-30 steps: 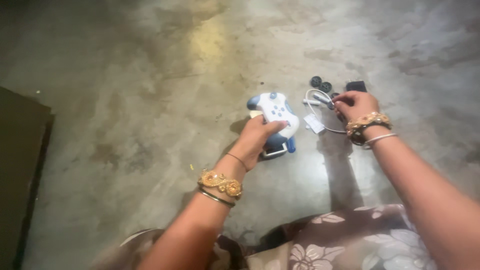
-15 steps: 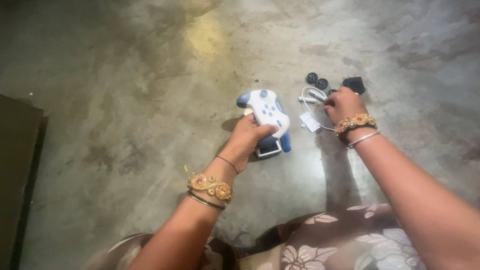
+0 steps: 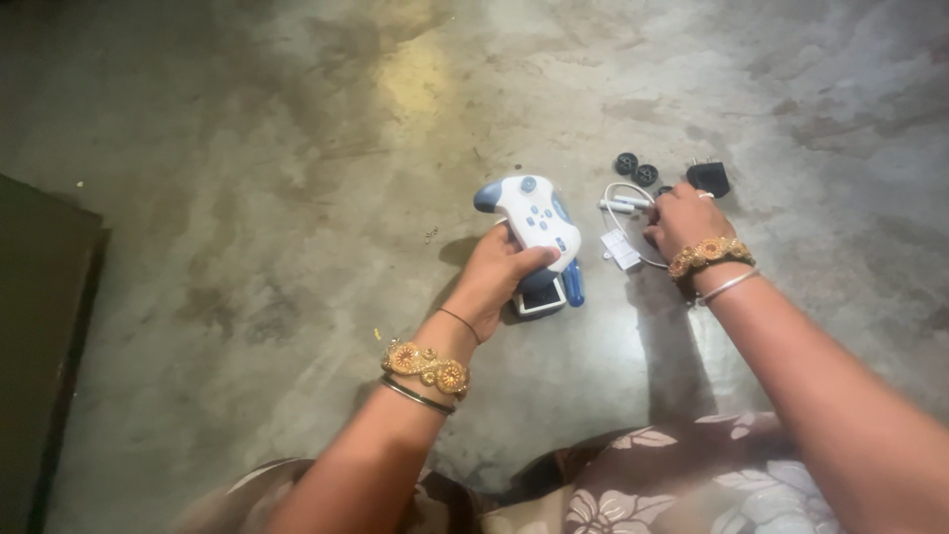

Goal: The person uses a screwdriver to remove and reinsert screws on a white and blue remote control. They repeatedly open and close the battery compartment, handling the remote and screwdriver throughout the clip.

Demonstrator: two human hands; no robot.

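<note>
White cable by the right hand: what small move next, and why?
Probably close the right hand on the white cable and lift it toward the controller. The left hand grips the controller off the floor, while the right hand's fingers rest on the coiled cable; whether they have pinched it is unclear.

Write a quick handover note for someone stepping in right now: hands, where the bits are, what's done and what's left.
Left hand: grips the white and blue controller, lifted off the concrete floor.
Right hand: down on the white cable; whether it grips the cable is unclear.
Beyond it: two small black wheels and a black plug, lying loose.
Done: controller picked up.
Left: cable, wheels and plug are not yet attached to anything.
</note>
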